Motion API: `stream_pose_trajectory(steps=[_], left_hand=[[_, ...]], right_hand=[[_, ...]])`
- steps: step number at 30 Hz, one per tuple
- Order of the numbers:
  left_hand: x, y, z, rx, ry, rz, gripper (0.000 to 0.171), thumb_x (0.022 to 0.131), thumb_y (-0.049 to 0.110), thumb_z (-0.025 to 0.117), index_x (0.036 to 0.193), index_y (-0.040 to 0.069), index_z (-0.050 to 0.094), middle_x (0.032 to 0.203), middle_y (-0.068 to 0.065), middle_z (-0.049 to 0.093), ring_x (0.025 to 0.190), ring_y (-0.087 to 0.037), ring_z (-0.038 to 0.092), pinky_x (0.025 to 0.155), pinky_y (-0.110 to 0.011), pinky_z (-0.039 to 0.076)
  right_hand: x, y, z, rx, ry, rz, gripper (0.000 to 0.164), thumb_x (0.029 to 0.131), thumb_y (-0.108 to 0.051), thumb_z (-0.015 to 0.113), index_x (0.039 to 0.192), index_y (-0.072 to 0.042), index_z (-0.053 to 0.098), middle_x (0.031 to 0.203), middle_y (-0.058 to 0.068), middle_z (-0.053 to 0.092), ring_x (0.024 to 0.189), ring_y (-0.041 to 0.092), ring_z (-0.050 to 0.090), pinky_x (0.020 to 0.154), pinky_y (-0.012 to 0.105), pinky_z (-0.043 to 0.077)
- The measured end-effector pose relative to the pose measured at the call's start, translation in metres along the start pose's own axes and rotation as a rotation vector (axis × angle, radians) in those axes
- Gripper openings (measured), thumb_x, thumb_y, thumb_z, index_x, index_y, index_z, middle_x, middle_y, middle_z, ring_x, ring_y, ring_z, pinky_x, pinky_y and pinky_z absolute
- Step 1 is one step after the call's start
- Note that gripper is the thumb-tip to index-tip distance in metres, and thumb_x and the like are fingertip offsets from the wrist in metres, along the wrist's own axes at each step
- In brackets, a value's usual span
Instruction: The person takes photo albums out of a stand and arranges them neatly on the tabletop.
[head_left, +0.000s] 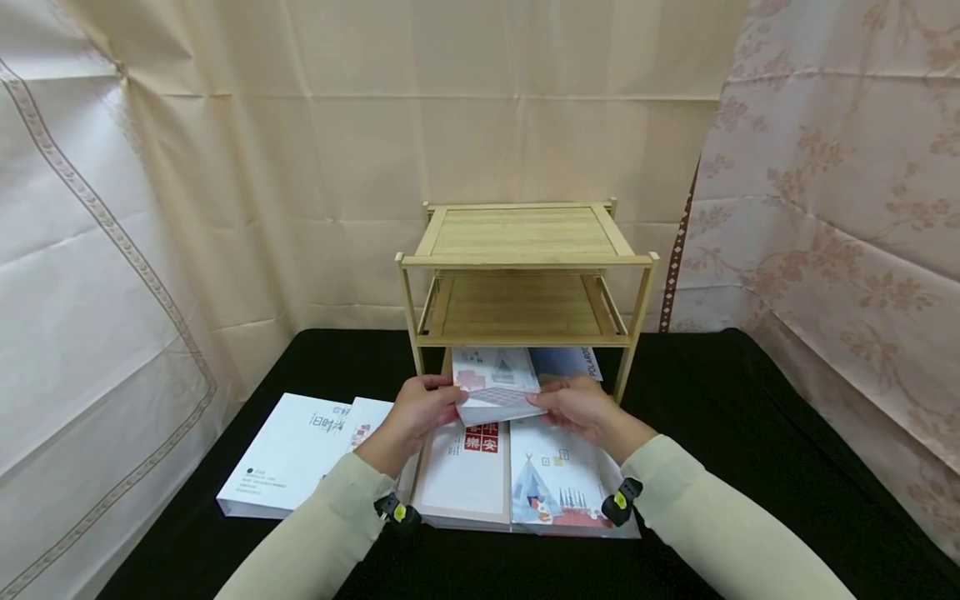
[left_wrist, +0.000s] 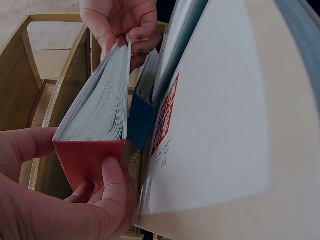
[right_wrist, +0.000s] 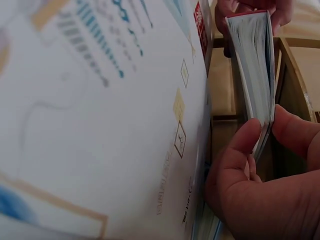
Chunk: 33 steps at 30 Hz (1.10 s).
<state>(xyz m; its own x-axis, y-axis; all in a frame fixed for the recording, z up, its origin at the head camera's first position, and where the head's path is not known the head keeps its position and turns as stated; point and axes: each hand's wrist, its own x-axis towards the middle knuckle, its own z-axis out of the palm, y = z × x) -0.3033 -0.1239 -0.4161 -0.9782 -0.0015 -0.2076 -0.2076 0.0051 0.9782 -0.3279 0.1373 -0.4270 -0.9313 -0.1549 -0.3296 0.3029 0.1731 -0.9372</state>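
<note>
A small thick photo album [head_left: 497, 377] with a pale cover is held between both hands in the head view, above the front of the shelf's lowest space. My left hand [head_left: 420, 410] grips its left side. In the left wrist view, the left fingers and thumb [left_wrist: 114, 187] pinch the red spine [left_wrist: 90, 157]. My right hand [head_left: 583, 410] pinches the opposite side, where the page edges [right_wrist: 257, 60] show in the right wrist view. Behind the held album, a blue album [head_left: 566, 364] lettered POLAROID lies under the shelf, partly hidden.
A two-tier wooden shelf [head_left: 525, 233] stands on the black cloth [head_left: 720, 467]. In front lie a white album with red characters [head_left: 461, 483] and one with a tent picture [head_left: 558, 483]. To the left are a larger white album [head_left: 281, 450] and another pale album [head_left: 367, 414], partly covered by the left arm.
</note>
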Motion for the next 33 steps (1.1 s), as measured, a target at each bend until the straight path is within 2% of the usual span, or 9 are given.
stream_pose_trajectory(steps=[10, 16, 24, 33], left_hand=[[-0.013, -0.002, 0.002, 0.039, -0.064, -0.025, 0.062, 0.089, 0.004, 0.076, 0.145, -0.006, 0.05, 0.129, -0.026, 0.062, 0.1, -0.025, 0.074, 0.086, -0.033, 0.063], [-0.02, -0.004, 0.005, 0.068, -0.094, -0.023, 0.066, 0.086, 0.003, 0.078, 0.145, -0.007, 0.05, 0.131, -0.024, 0.061, 0.099, -0.024, 0.073, 0.087, -0.034, 0.063], [-0.028, -0.009, 0.011, 0.081, -0.134, -0.017, 0.066, 0.081, 0.0, 0.077, 0.141, -0.008, 0.051, 0.117, -0.023, 0.066, 0.089, -0.022, 0.072, 0.081, -0.032, 0.064], [-0.038, -0.014, 0.015, 0.112, -0.184, -0.012, 0.065, 0.079, -0.003, 0.078, 0.138, -0.009, 0.051, 0.12, -0.023, 0.06, 0.09, -0.024, 0.07, 0.082, -0.032, 0.064]], right_hand=[[-0.014, 0.011, -0.006, -0.051, 0.027, 0.02, 0.036, 0.089, -0.019, 0.083, 0.115, 0.001, 0.069, 0.104, 0.011, 0.074, 0.081, 0.02, 0.063, 0.072, 0.029, 0.057], [-0.027, 0.015, -0.012, -0.062, -0.005, 0.013, 0.035, 0.088, -0.021, 0.083, 0.114, -0.001, 0.071, 0.108, 0.011, 0.074, 0.088, 0.021, 0.065, 0.076, 0.03, 0.058], [-0.042, 0.021, -0.021, -0.064, -0.037, 0.012, 0.038, 0.085, -0.021, 0.083, 0.114, -0.002, 0.067, 0.11, 0.013, 0.072, 0.091, 0.025, 0.068, 0.077, 0.031, 0.057], [-0.059, 0.029, -0.028, -0.098, -0.07, 0.032, 0.042, 0.086, -0.023, 0.082, 0.118, -0.002, 0.064, 0.109, 0.011, 0.071, 0.089, 0.023, 0.066, 0.077, 0.031, 0.057]])
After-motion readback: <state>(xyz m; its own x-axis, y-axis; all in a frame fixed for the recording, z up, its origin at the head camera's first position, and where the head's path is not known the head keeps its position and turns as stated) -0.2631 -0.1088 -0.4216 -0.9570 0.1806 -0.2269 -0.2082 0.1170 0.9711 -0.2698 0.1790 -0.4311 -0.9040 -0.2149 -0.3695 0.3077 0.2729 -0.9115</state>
